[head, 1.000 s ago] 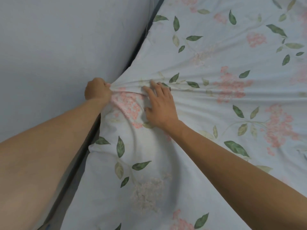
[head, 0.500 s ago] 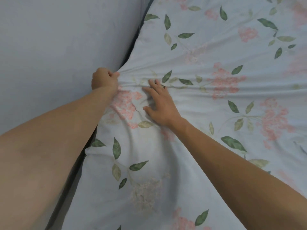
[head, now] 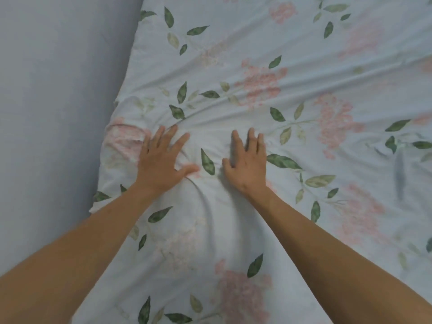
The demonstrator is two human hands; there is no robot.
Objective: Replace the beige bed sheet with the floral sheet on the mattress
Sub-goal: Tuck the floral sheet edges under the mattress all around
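I press my left hand (head: pixel 161 160) and right hand (head: pixel 245 160) flat, fingers spread and gripping nothing, on the floral sheet (head: pixel 233 66) near the wall (head: pixel 58 90) to smooth its wrinkles.

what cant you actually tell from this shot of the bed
- Mattress: head view, wholly covered by the pale floral cotton sheet.
- Sheet's edge along the grey wall: head view, it drops out of sight, so whether it is tucked is unknown.
- Beige sheet: not in view anywhere.
- Palms of the left hand and right hand: head view, hidden beneath the hands' backs, fingers spread flat.
- Bed's far, right and near sides: cut off by the frame.
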